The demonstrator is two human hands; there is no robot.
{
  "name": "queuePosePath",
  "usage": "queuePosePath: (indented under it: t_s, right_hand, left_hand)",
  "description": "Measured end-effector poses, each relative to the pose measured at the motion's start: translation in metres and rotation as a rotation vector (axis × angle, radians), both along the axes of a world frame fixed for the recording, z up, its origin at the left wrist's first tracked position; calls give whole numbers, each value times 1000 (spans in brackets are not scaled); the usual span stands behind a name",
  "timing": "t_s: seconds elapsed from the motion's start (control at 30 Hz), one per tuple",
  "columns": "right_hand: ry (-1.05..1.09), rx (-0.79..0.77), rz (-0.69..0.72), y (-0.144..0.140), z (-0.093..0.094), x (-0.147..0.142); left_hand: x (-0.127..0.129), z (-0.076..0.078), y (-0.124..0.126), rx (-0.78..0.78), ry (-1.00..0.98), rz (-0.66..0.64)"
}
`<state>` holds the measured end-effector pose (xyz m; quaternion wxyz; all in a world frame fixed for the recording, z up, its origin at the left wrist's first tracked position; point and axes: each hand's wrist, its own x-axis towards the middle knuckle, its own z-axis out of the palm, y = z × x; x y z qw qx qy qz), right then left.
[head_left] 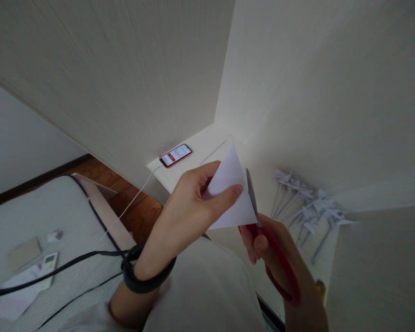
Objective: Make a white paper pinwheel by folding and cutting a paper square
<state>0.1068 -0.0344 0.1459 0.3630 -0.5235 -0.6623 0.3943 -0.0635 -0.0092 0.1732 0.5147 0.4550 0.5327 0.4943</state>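
Observation:
My left hand (193,203) pinches a folded white paper triangle (231,193) between thumb and fingers, held up over a white desk (207,143). My right hand (283,263) grips red-handled scissors (280,263); their grey blade (251,193) lies along the paper's right edge. A dark band (141,276) with a black cable circles my left wrist.
Several white folded paper pinwheels on sticks (307,207) lie on the desk to the right. A phone (175,155) with a lit screen sits at the desk's back left, its white cable trailing down. A remote (48,265) and papers lie on the mattress at left.

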Motion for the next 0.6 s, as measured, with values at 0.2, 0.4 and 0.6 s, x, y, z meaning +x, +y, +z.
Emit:
queuePosePath:
  t_s: [0.2,0.4,0.6]
  right_hand:
    - [22,-20,11,-3,-3,2]
    - [29,-39,-5,-4,-3,1]
    - [1,-51,107,10,-9,6]
  left_hand:
    - [1,1,0,-3,-30,-8]
    - [0,1,1,-1,-25,-4]
    - [1,1,0,-2,-29,-9]
